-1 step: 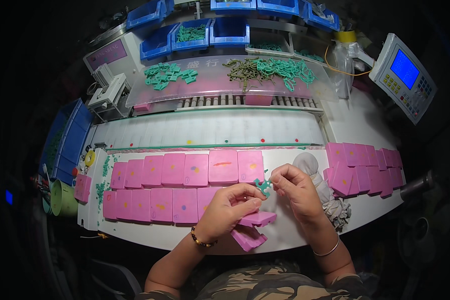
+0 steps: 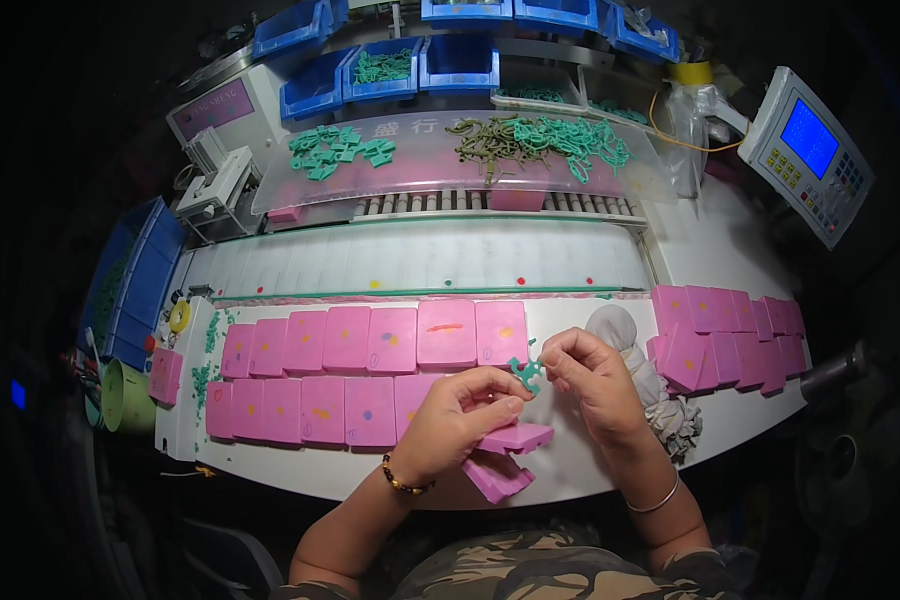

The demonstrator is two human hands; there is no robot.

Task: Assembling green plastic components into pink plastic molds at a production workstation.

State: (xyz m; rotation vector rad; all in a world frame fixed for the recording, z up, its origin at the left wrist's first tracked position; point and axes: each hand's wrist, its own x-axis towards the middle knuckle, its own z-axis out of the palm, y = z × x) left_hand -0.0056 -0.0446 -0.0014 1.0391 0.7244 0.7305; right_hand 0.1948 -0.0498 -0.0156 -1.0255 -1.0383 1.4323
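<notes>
Out over the table's front, my left hand (image 2: 467, 415) pinches a small green openwork piece (image 2: 527, 377) between thumb and forefinger. Just to its right, my right hand (image 2: 595, 380) is closed in a pinch close by the piece; what its fingertips hold, if anything, is too small to tell. Below my left hand two pink slabs, an upper one (image 2: 516, 438) and a lower one (image 2: 498, 477), stand apart like an opened mould. My left palm partly covers them, and whether its lower fingers grip them is hidden.
Pink blocks (image 2: 346, 338) with coloured marks lie in two rows on the left, more (image 2: 715, 350) on the right. A grey-white cloth bundle (image 2: 650, 380) lies beside my right wrist. Beyond are a white belt (image 2: 420, 255), a clear shelf (image 2: 420, 175) of green pieces, and a control panel (image 2: 810, 150).
The coloured dots on the white belt have shifted slightly left. Both hands and the green piece stay in place.
</notes>
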